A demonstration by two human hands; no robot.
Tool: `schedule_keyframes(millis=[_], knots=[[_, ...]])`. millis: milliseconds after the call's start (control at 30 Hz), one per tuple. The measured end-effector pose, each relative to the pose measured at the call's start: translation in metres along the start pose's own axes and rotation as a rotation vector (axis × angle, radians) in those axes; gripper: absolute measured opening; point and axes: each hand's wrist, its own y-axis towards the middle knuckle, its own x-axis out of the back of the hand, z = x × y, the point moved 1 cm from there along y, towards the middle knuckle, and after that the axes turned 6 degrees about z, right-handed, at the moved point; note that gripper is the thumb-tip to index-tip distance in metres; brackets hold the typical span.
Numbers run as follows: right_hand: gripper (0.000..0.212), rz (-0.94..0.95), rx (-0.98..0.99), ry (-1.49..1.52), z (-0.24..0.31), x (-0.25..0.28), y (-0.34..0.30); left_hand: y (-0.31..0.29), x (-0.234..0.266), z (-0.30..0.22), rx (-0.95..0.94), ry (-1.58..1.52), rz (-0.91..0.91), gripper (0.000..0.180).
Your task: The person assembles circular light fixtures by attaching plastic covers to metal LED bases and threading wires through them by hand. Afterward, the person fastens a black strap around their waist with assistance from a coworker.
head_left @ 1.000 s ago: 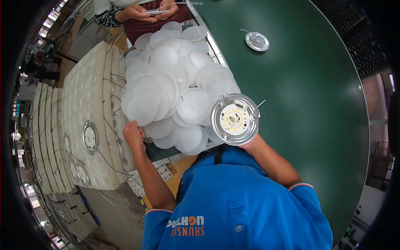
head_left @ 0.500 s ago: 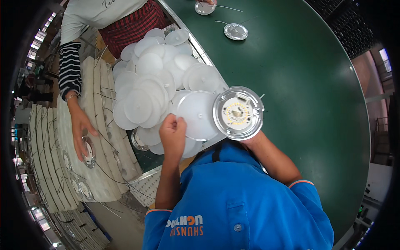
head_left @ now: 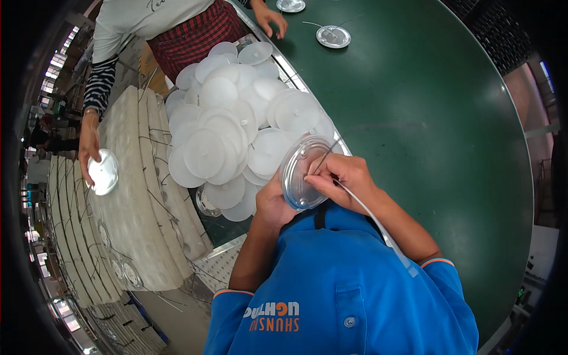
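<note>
My left hand (head_left: 274, 203) grips a round clear-rimmed lamp (head_left: 297, 186) by its left edge, tilted with its back toward me. Against that back, my right hand (head_left: 350, 180) is closed in a pinch on a thin cable (head_left: 325, 156). A pale flat strand (head_left: 378, 222) trails from the right hand down across the forearm to my blue shirt. Just beyond the lamp lies a heap of frosted white discs (head_left: 204, 155). Whether a disc sits on the lamp's far side is hidden.
A green table (head_left: 432, 160) spreads to the right, with a clear round lamp (head_left: 333, 36) at its far side. Another person's hand (head_left: 90, 148) holds a bright disc over stacked pale foam trays (head_left: 127, 177) at left; their other hand (head_left: 271, 22) is by the table edge.
The lamp has gone from my right hand into my left and turned from its lit-board side to its back. My right hand has moved onto the cable. The other person's hand has lifted a disc.
</note>
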Motion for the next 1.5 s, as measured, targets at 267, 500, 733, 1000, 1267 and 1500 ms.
schedule_keyframes(millis=[267, 500, 733, 1000, 1267, 1500], knots=[[0.015, 0.026, 0.104, -0.039, 0.004, 0.001, 0.003, 0.011, -0.013, 0.014, 0.02, -0.137, -0.106, 0.078], [0.01, -0.201, -0.389, 0.788, -0.004, 0.003, -0.004, 0.013, -0.018, 0.012, -0.1, -0.036, -0.133, 0.073], [0.038, -0.329, -0.353, 1.892, -0.056, -0.008, -0.026, 0.008, -0.007, 0.01, -0.161, -0.024, -0.239, 0.07], [0.023, -0.517, -0.577, 1.524, -0.028, -0.006, -0.01, 0.011, -0.011, 0.011, -0.141, 0.035, -0.306, 0.073], [0.009, 0.034, -0.137, 0.02, -0.003, -0.001, 0.008, 0.004, -0.003, 0.02, -0.01, 0.068, -0.196, 0.081], [0.014, 0.067, 0.142, -0.02, -0.003, 0.001, 0.012, 0.003, -0.006, 0.017, -0.007, 0.059, -0.108, 0.084]])
